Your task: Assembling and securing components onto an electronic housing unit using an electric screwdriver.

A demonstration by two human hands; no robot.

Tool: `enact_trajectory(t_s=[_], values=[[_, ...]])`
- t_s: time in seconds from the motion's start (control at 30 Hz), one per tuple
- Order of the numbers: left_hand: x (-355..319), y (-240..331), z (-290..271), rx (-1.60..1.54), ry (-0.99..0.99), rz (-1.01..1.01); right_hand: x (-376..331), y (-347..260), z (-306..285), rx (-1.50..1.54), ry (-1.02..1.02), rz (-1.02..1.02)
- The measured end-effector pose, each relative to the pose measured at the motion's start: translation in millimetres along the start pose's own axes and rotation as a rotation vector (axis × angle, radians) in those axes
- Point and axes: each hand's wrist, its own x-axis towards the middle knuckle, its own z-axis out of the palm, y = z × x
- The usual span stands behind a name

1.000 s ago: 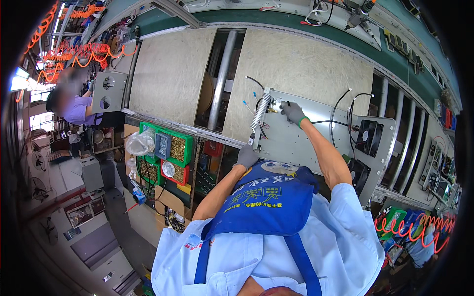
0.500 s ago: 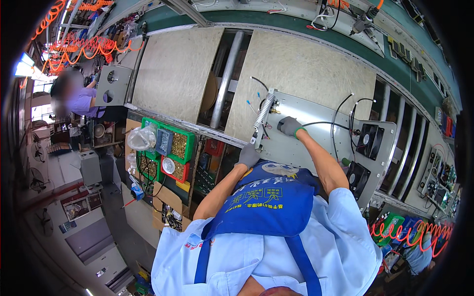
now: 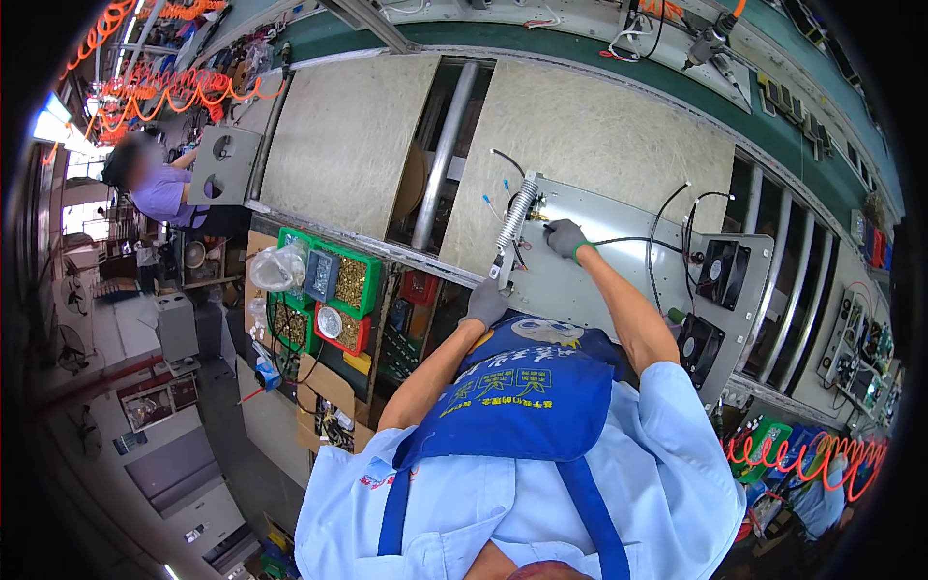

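Note:
A grey metal chassis panel (image 3: 604, 280) lies before me, its upright end fitted with two black fans (image 3: 722, 274). Along its left edge runs a coiled spring-like metal part (image 3: 517, 215) on a bracket. My left hand (image 3: 486, 304), in a grey glove, has its fingers closed on the near end of that bracket (image 3: 496, 271). Over the panel, my gloved right hand (image 3: 567, 241) is closed around a black cable (image 3: 633, 241), which runs back toward the fans. A dark tip pokes out past the fingertips. Small wires with blue terminals (image 3: 487, 199) stick out beside the coil.
Green and red bins (image 3: 358, 283) of small brass-coloured hardware stand at left, with a cardboard box (image 3: 333, 391) nearer. Metal rollers (image 3: 447, 155) show between pale boards (image 3: 599, 126). Another person (image 3: 164, 188) is at far left by a grey housing (image 3: 224, 166). A power driver (image 3: 710, 43) hangs at top right.
My right hand has shifted slightly away from me over the panel, and the dark tip shows more. My left hand stays at the bracket. The person at far left has moved their head slightly.

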Motion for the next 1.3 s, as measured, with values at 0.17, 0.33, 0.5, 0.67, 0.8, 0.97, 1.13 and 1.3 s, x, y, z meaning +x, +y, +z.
enact_trajectory(t_s=[0.17, 0.33, 0.5, 0.67, 0.8, 0.97, 1.13, 1.3], values=[[-3.0, 5.8, -4.1, -0.023, -0.005, 0.008, -0.1, 0.8, -4.2, 0.28, 0.178, 0.089], [-2.9, -1.5, -1.4, -0.025, 0.017, 0.003, 9.9, -1.8, -12.4, 0.291, 0.026, 0.101], [-0.5, 1.1, -6.9, -0.026, -0.017, -0.01, 17.5, 7.7, 0.3, 0.143, -0.14, 0.069], [1.9, 8.8, -3.5, -0.02, -0.032, -0.001, 23.3, 24.3, 8.0, 0.346, 0.304, -0.117], [-3.3, -1.6, -1.4, -0.037, -0.008, -0.029, 16.2, 5.8, -8.0, 0.448, 0.035, 0.09], [-1.5, -3.6, 0.3, -0.027, 0.016, -0.011, 2.4, -0.4, -12.8, 0.105, -0.198, -0.034], [3.3, 22.2, -8.4, -0.022, -0.045, 0.028, 25.0, 38.4, 3.3, 0.518, 0.421, -0.169], [-4.0, -3.7, -5.4, 0.013, -0.067, -0.068, 3.6, -3.7, -16.0, 0.351, -0.116, 0.051]])
